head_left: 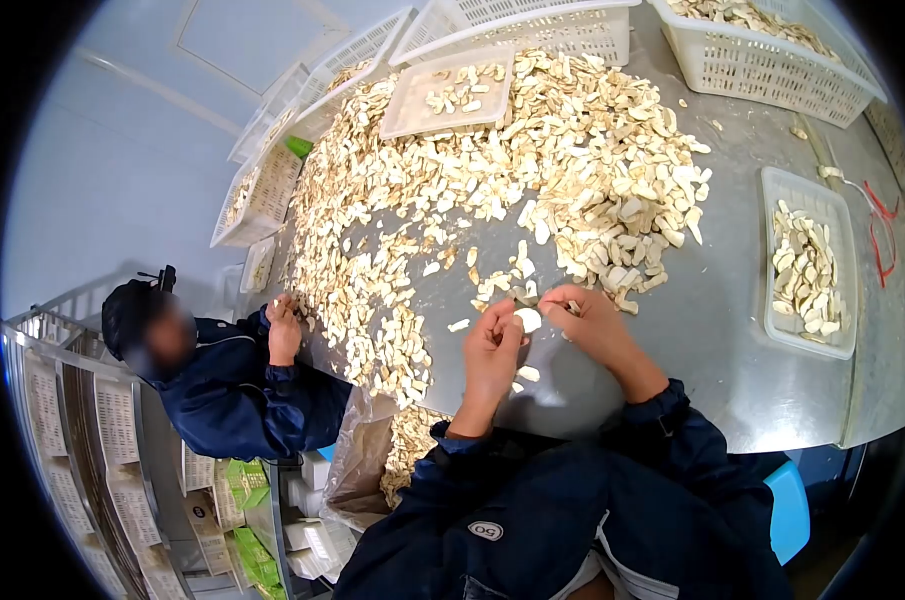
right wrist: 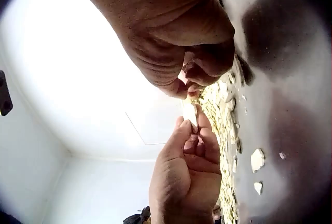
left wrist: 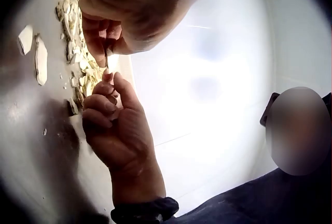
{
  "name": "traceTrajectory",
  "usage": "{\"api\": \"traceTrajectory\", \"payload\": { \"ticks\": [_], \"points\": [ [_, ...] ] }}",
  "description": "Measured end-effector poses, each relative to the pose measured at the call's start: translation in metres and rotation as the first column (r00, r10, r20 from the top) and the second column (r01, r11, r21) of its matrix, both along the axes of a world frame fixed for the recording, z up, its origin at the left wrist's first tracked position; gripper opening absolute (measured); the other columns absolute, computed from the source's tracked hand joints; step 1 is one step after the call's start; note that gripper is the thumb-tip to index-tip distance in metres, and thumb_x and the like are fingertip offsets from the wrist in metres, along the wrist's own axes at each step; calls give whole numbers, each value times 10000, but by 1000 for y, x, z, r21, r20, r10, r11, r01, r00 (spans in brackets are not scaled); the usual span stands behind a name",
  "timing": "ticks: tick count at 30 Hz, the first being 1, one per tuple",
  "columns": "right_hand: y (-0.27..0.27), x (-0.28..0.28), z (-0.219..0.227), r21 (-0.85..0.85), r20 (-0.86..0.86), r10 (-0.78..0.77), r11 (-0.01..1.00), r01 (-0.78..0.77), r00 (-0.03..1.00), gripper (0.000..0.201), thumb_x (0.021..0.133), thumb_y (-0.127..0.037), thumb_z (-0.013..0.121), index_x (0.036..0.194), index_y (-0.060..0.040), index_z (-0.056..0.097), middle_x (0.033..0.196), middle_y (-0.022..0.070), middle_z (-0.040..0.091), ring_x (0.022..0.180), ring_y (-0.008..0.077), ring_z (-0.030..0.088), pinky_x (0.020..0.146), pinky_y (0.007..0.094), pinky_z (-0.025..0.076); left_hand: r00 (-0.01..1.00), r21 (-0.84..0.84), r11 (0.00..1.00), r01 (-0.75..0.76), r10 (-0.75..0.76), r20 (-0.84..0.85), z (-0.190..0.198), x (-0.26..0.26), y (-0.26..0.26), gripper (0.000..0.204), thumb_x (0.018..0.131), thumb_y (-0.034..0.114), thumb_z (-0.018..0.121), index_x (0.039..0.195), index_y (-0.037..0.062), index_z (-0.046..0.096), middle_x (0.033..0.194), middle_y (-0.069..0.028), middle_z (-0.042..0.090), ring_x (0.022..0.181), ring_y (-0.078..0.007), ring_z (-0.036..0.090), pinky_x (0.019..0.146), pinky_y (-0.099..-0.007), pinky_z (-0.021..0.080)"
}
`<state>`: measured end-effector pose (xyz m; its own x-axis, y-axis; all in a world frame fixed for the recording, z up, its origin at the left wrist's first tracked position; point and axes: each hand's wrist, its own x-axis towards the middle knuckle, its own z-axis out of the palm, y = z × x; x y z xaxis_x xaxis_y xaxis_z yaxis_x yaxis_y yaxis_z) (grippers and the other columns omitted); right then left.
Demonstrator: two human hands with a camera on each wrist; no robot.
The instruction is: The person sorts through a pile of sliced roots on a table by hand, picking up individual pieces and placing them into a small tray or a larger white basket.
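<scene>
A pale, roundish slice [head_left: 527, 319] is pinched between the thumb and fingers of the left hand [head_left: 492, 355], above the metal table. Close beside it, the right hand [head_left: 600, 332] has its fingers curled round a small brownish piece [head_left: 572, 308]. In the right wrist view the slice [right wrist: 191, 116] stands edge-on in the left hand [right wrist: 185, 175], and fingertips of the right hand [right wrist: 171, 32] meet its upper end. The left wrist view shows the left hand [left wrist: 140, 14] above the right hand [left wrist: 122, 133], fingertips nearly touching.
A broad heap of dried slices [head_left: 612, 170] covers the table's far side, with a shallow tray [head_left: 397, 122] on it. Another tray of slices [head_left: 769, 250] stands at right. White baskets [head_left: 752, 80] line the back. Another person [head_left: 237, 390] works at left.
</scene>
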<state>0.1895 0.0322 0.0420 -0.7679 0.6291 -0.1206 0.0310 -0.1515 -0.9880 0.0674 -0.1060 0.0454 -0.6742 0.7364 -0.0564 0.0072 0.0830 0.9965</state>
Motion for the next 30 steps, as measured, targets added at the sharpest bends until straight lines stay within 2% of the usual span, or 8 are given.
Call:
{"api": "traceTrajectory", "payload": {
  "ticks": [7, 12, 17, 21, 24, 26, 28, 30],
  "points": [
    [-1, 3, 7, 115, 98, 132, 983, -143, 986, 287, 871, -285, 691, 978, -19, 713, 817, 77, 690, 753, 148, 624, 707, 301, 501, 999, -5, 999, -47, 48, 15, 5, 2, -2, 291, 1008, 115, 584, 1265, -22, 574, 940, -21, 665, 800, -66, 612, 704, -241, 544],
    [-2, 4, -5, 185, 48, 61, 980, -69, 997, 272, 868, -295, 685, 966, -46, 733, 799, 85, 699, 744, 149, 639, 687, 324, 505, 993, 0, 993, -114, 114, -7, 6, 0, 0, 291, 1005, 145, 589, 1253, -6, 566, 902, -16, 633, 748, -67, 574, 666, -229, 518],
    [3, 13, 6, 116, 101, 215, 967, -226, 971, 294, 912, -304, 682, 1033, -40, 723, 890, 45, 716, 836, 118, 628, 766, 301, 501, 996, 133, 988, -83, 85, -11, 13, -6, -1, 258, 1016, 159, 580, 1212, -9, 567, 882, -42, 647, 728, -70, 565, 633, -229, 482],
    [1, 14, 10, 145, -16, 364, 922, -358, 931, 287, 891, -296, 686, 986, -27, 717, 821, 31, 689, 762, 110, 591, 715, 297, 495, 994, 157, 981, -111, 110, 15, 13, -14, -11, 232, 1016, 166, 583, 1192, 14, 583, 899, -64, 678, 711, -81, 577, 628, -230, 484],
    [-3, 13, 8, 192, 68, 432, 879, -437, 899, 280, 932, -304, 672, 1013, -40, 718, 889, 29, 694, 846, 98, 597, 765, 288, 489, 997, 47, 996, -76, 76, 2, 17, -17, -22, 224, 1013, 174, 592, 1191, 38, 595, 910, -61, 691, 702, -80, 579, 624, -233, 488],
    [-4, 11, 4, 257, 137, 440, 849, -461, 887, 285, 932, -308, 672, 1014, -39, 720, 906, 32, 697, 862, 98, 599, 772, 286, 489, 994, -38, 995, 88, -85, 69, 17, -21, -32, 279, 1003, 205, 617, 1230, 44, 602, 922, -40, 693, 711, -73, 583, 645, -225, 488],
    [-4, 10, -2, 292, 158, 466, 820, -492, 871, 297, 920, -317, 684, 1013, -37, 718, 907, 34, 698, 856, 100, 600, 765, 287, 488, 962, -131, 954, 269, -272, -7, 14, -23, -38, 286, 996, 189, 630, 1232, 29, 614, 931, -24, 680, 749, -62, 591, 660, -223, 486],
    [-3, 10, -4, 292, 135, 494, 808, -511, 859, 318, 895, -331, 706, 1008, -34, 712, 892, 34, 697, 828, 105, 599, 743, 292, 486, 938, -141, 929, 342, -347, -8, 21, -20, -45, 267, 990, 175, 636, 1208, 20, 627, 919, -12, 667, 765, -54, 591, 665, -224, 483]
  ]
}}
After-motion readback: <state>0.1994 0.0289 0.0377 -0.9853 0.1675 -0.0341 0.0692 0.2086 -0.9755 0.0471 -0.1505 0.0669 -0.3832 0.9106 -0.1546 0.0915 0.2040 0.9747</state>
